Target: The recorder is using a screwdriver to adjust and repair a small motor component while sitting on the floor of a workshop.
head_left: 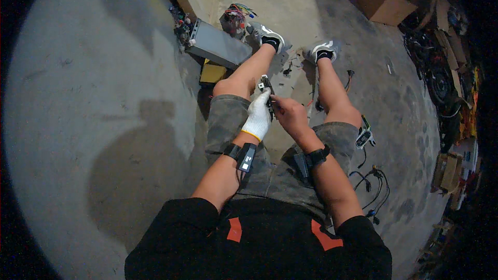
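Note:
My left hand (257, 116), in a white knit glove with a yellow cuff edge, is closed around a slim dark part (266, 82) with a small white piece near its top end. This part stands out above the glove between my knees; its exact kind is too small to tell. My bare right hand (291, 116) is closed, its thumb and fingertips pinched against the right side of the same part. The fingers hide whatever lies between them.
A grey metal case (218, 44) and a yellow box (211, 73) lie beside my left leg, with a bundle of coloured wires (238, 14) behind. Black cables (381, 181) lie on the floor at right. Cardboard boxes (384, 0) and clutter line the far right.

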`<state>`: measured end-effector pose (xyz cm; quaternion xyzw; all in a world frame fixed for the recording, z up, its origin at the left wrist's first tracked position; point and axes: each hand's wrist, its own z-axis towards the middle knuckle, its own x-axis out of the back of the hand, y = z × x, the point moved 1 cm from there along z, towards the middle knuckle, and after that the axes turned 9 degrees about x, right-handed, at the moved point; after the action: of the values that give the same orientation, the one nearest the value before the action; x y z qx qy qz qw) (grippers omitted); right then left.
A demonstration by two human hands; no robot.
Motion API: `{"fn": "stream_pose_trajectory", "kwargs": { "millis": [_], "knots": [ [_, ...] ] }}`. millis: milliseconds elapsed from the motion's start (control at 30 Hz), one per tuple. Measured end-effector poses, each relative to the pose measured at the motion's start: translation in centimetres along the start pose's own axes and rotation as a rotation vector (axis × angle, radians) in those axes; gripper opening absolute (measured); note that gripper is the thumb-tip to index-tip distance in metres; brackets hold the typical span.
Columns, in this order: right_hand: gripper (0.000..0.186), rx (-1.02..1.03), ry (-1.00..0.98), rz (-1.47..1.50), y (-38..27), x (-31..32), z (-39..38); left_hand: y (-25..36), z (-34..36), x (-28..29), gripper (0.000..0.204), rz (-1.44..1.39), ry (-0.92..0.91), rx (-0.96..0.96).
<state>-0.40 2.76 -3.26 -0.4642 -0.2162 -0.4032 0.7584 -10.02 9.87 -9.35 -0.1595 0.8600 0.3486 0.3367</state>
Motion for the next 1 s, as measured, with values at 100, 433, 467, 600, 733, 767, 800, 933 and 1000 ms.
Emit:
{"fn": "stream_pose_trajectory", "kwargs": {
  "millis": [100, 433, 467, 600, 733, 767, 800, 933, 1000],
  "knots": [
    [0.033, 0.027, 0.011, -0.030, 0.0, 0.0, -0.2, 0.1, -0.4, 0.0, 0.019, -0.001, -0.004, 0.030],
    [0.033, 0.083, -0.012, -0.081, -0.8, 0.0, 0.1, 0.4, -0.6, 0.3, 0.017, -0.041, 0.002, 0.081],
    [0.034, 0.073, -0.023, -0.075, -1.0, 0.1, 0.2, 0.4, -0.5, 0.3, 0.018, -0.044, 0.001, 0.080],
    [0.036, 0.048, -0.045, -0.063, -1.4, 0.6, 0.3, 0.7, -0.9, 0.0, 0.019, -0.031, -0.006, 0.109],
    [0.033, 0.065, -0.009, -0.084, -0.9, -0.2, -0.1, 0.9, -1.3, -0.7, 0.013, -0.061, 0.056, 0.113],
    [0.033, 0.072, 0.008, -0.083, -0.7, -0.4, -0.2, 0.9, -1.4, -1.0, 0.013, -0.074, 0.050, 0.098],
    [0.032, 0.078, 0.025, -0.082, -0.5, -0.5, -0.3, 1.0, -1.5, -1.2, 0.013, -0.087, 0.043, 0.083],
    [0.032, 0.086, 0.035, -0.066, -0.1, -0.9, -0.2, 1.0, -1.4, -1.0, 0.013, -0.058, 0.060, 0.073],
    [0.033, 0.072, -0.011, -0.062, -0.6, -0.5, 0.1, 1.1, -1.1, -0.4, 0.015, -0.005, 0.062, 0.055]
  ]
}}
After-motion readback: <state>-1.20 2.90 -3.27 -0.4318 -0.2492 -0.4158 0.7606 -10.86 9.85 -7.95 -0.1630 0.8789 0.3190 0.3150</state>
